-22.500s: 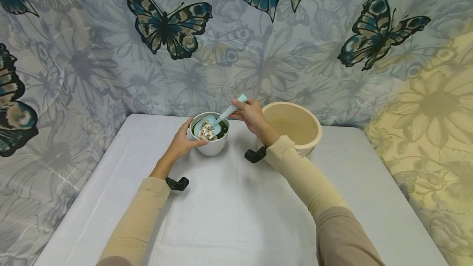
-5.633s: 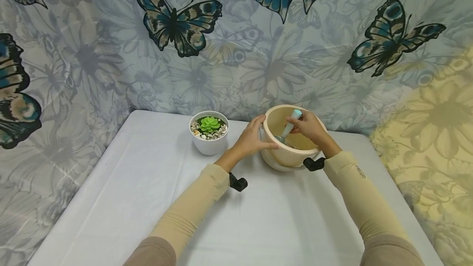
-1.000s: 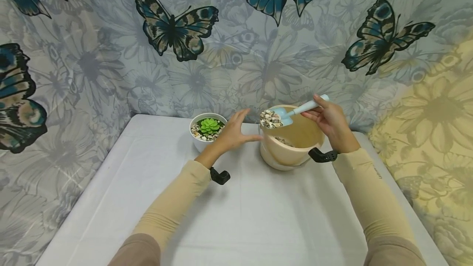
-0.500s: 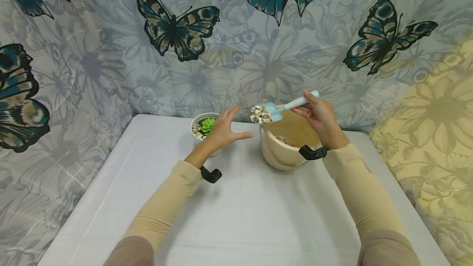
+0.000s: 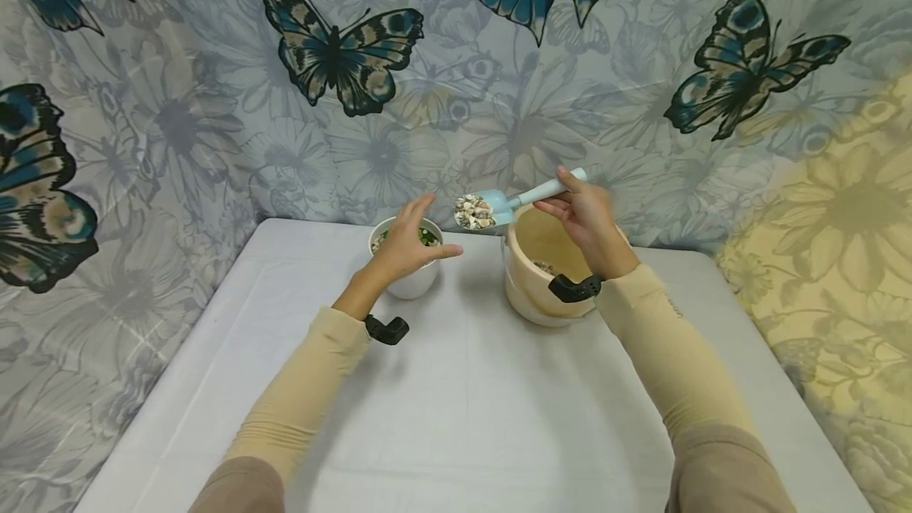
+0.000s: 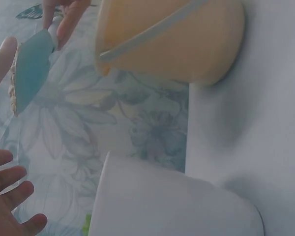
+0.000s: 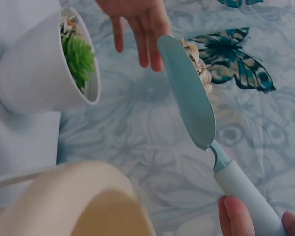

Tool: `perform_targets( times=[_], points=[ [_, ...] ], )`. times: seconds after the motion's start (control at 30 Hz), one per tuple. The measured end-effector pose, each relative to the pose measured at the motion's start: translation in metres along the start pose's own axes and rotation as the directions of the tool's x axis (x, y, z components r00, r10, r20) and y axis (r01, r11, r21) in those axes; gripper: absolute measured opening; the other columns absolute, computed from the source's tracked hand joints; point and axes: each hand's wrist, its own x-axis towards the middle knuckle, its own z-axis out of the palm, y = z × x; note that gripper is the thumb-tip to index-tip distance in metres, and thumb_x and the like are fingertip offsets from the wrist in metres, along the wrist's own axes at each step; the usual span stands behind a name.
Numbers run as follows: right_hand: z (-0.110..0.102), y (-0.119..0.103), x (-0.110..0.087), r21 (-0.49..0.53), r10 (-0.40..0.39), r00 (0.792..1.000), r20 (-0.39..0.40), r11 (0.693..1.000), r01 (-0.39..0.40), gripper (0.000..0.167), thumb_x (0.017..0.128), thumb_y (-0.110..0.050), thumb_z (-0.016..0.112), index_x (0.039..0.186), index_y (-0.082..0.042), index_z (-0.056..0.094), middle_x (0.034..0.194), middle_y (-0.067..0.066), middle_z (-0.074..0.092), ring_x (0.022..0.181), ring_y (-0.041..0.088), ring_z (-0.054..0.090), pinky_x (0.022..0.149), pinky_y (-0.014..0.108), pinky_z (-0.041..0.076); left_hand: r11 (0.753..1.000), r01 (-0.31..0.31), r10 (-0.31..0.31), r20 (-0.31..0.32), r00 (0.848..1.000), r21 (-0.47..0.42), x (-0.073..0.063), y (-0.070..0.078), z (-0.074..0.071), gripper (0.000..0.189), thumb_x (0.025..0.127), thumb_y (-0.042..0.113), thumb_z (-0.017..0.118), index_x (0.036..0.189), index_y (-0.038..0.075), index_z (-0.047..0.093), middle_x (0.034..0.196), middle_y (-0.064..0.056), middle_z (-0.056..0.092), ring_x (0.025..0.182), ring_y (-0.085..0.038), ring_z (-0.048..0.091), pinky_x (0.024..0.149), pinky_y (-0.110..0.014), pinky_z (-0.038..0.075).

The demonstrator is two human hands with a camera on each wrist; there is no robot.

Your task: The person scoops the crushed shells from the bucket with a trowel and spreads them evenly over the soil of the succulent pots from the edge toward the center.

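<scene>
pot (image 5: 413, 285) stands upright on the table (image 5: 456, 418), green plant (image 7: 78, 61) inside. left hand (image 5: 403, 248) is raised over it, not touching, fingers spread. scoop (image 5: 502, 206), heaped with gravel (image 5: 474, 213), is in the air, higher than pot and bucket (image 5: 541, 309). right hand (image 5: 588, 222) pinches its handle. bucket stands upright, some gravel inside.

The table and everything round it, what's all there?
table: 1, white, bottom middle
bucket: 1, cream, on table
pot: 1, white, left of bucket
plant: 1, green, in pot
shovel: 1, pale blue, above table
pebbles: many, whitish, in shovel, pot and bucket
backdrop: 1, bluish grey and yellow, behind table
butterflies: 5, blue and black, on backdrop
wrist cameras: 2, black, at the wrists
sleeves: 2, beige and brown, bottom left and right
left hand: 1, bare, near pot
right hand: 1, bare, holding shovel
</scene>
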Motion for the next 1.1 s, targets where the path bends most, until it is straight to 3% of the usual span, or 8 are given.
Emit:
perform_targets(
  times=[0.3,0.53,0.87,1.1],
  points=[
    [0.019,0.019,0.012,-0.007,0.006,1.0,-0.026,1.0,-0.006,0.011,0.097,-0.012,0.057,0.096,-0.001,0.053,0.068,0.014,0.07,0.062,0.026,0.073,0.061,0.033,0.061,0.999,0.029,-0.029,-0.017,0.999,-0.018,-0.002,-0.015,-0.018,0.109,0.071,0.062,0.078,0.156,0.025,0.021,0.163,-0.006,0.018,0.15,-0.034,0.018,0.114,-0.065,0.025],
    [0.031,0.036,0.019,-0.041,0.017,0.999,-0.037,0.999,-0.018,0.014,0.099,-0.013,0.054,0.104,-0.001,0.05,0.069,0.011,0.069,0.061,0.024,0.072,0.059,0.03,0.06,0.999,0.039,-0.039,0.004,0.999,-0.025,-0.007,-0.027,-0.025,0.11,0.071,0.061,0.078,0.157,0.025,0.019,0.163,-0.007,0.017,0.15,-0.035,0.017,0.114,-0.066,0.025],
    [0.047,0.056,0.024,-0.058,-0.009,0.994,-0.112,0.998,0.003,0.013,0.096,-0.011,0.06,0.088,-0.002,0.055,0.062,0.01,0.068,0.055,0.022,0.071,0.055,0.031,0.059,0.996,0.09,-0.089,0.019,0.996,-0.027,-0.012,-0.045,-0.031,0.103,0.078,0.043,0.08,0.157,0.026,0.017,0.164,-0.008,0.013,0.151,-0.036,0.013,0.115,-0.067,0.021],
    [0.056,0.066,0.026,-0.111,-0.009,0.994,-0.111,0.994,-0.004,0.013,0.097,-0.014,0.06,0.091,-0.004,0.054,0.064,0.007,0.067,0.057,0.02,0.071,0.057,0.029,0.06,0.988,0.143,-0.141,0.041,0.989,-0.066,-0.013,-0.057,-0.036,0.104,0.079,0.042,0.079,0.158,0.02,0.014,0.165,-0.012,0.008,0.151,-0.039,0.008,0.115,-0.067,0.02]
  ],
)
